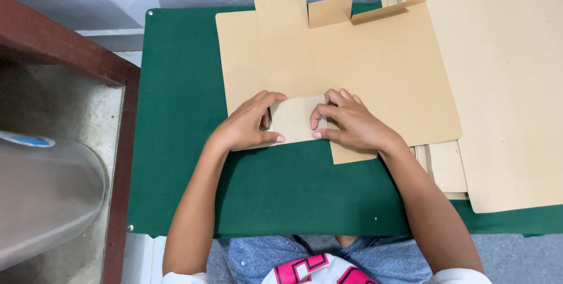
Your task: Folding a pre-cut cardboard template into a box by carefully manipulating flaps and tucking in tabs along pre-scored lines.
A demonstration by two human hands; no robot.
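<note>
A flat brown cardboard box blank [352, 61] lies on the green table [176, 143], with flaps sticking out along its far edge. Its near flap [296, 118] is folded up and over onto the sheet. My left hand [249, 124] pinches the left edge of this flap between thumb and fingers. My right hand [349, 123] pinches the flap's right edge in the same way. Both hands press the flap down on the blank.
A stack of more flat cardboard blanks [504, 84] lies at the right, overlapping the table's edge. A dark wooden ledge [70, 55] and a clear plastic container [41, 190] stand at the left. A pale wall runs behind the table.
</note>
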